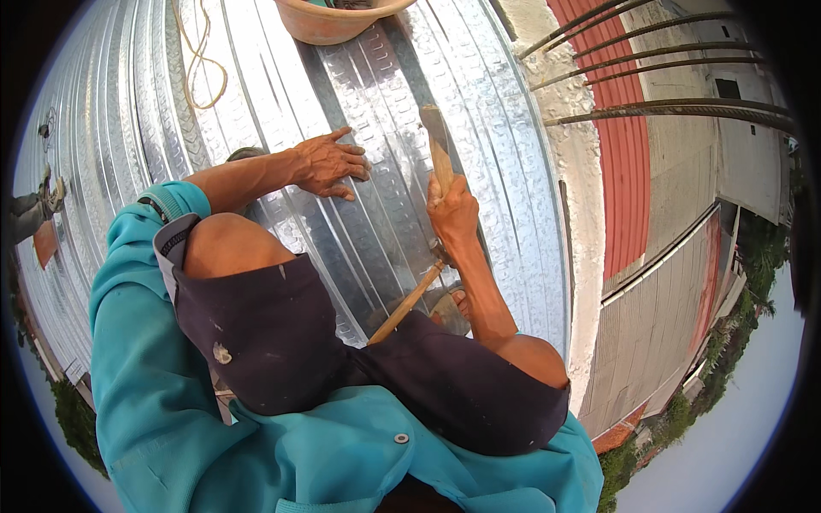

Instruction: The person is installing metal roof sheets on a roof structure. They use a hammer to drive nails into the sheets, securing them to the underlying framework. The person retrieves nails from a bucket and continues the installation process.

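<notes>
My left hand (pixel 329 164) rests with fingers spread on the ribbed, shiny metal decking (pixel 376 94). Closed in a fist, my right hand (pixel 453 209) grips a wooden-handled tool (pixel 440 158) with a flat grey blade pointing away from me; its exact kind is unclear. A wooden-handled hammer (pixel 409 302) lies between my legs, its head partly hidden near my right forearm. Beside it my foot (pixel 451 308) shows, partly covered by my leg.
An orange-brown tub (pixel 333 26) with things inside stands at the far edge. A thin rope (pixel 201 73) lies to its left. Rebars (pixel 667 109) jut out on the right beyond a rough concrete edge (pixel 590 256). Another person's foot (pixel 53 195) is at far left.
</notes>
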Tool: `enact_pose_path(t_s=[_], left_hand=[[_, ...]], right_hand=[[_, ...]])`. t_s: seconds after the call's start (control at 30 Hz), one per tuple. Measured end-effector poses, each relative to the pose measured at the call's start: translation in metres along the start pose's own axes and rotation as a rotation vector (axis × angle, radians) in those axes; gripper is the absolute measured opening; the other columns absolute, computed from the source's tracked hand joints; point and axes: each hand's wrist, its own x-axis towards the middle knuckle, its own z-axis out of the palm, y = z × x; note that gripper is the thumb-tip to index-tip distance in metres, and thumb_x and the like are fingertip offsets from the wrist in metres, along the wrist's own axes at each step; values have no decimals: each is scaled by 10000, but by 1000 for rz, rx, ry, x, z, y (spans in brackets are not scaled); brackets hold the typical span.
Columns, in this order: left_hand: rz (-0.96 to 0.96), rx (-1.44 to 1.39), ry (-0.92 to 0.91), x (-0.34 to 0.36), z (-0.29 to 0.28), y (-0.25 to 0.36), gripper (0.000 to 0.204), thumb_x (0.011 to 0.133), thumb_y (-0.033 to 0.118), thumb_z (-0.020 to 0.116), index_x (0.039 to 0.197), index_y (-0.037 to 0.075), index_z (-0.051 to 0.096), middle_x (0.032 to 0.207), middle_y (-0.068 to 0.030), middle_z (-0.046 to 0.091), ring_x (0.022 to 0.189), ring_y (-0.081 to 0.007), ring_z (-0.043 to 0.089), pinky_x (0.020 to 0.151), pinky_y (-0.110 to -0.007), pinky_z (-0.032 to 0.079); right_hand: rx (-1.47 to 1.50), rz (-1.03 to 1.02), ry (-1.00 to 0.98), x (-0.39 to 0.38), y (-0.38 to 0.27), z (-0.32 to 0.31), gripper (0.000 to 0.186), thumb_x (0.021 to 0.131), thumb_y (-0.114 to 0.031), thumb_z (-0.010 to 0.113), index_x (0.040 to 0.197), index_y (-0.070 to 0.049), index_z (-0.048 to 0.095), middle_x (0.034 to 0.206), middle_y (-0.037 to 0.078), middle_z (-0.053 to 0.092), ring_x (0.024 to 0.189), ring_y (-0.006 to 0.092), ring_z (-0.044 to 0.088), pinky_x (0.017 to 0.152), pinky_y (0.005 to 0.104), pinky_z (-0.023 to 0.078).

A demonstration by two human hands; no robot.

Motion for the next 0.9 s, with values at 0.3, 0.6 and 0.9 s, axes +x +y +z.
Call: enact_pose_path(t_s=[0.3, 0.6, 0.9], left_hand=[[42, 16, 32, 2, 2, 1, 553, 1031, 563, 446, 1397, 164, 560, 1501, -39, 517, 1472, -250, 380, 1263, -627, 108], [-9, 109, 31, 3, 18, 11, 550, 1026, 474, 515, 1445, 118, 521, 1563, -60, 460, 1507, -247, 331, 1293, -547, 85], [-77, 120, -53, -2, 13, 15, 597, 1045, 540, 432, 1496, 150, 470, 1591, -44, 427, 1519, -242, 312, 1289, -551, 90]], right_hand=[[143, 84, -117, 15, 1, -14, 431, 1017, -374, 597, 1017, 55, 555, 729, 275, 656, 655, 434, 667, 607, 509, 516], [123, 47, -161, -18, 33, -11, 379, 1037, -316, 582, 1126, 45, 506, 813, 349, 641, 749, 543, 648, 614, 558, 503], [347, -474, 342, 15, -55, -68, 379, 1024, -253, 630, 1168, 69, 492, 739, 209, 666, 587, 347, 684, 510, 409, 518]])
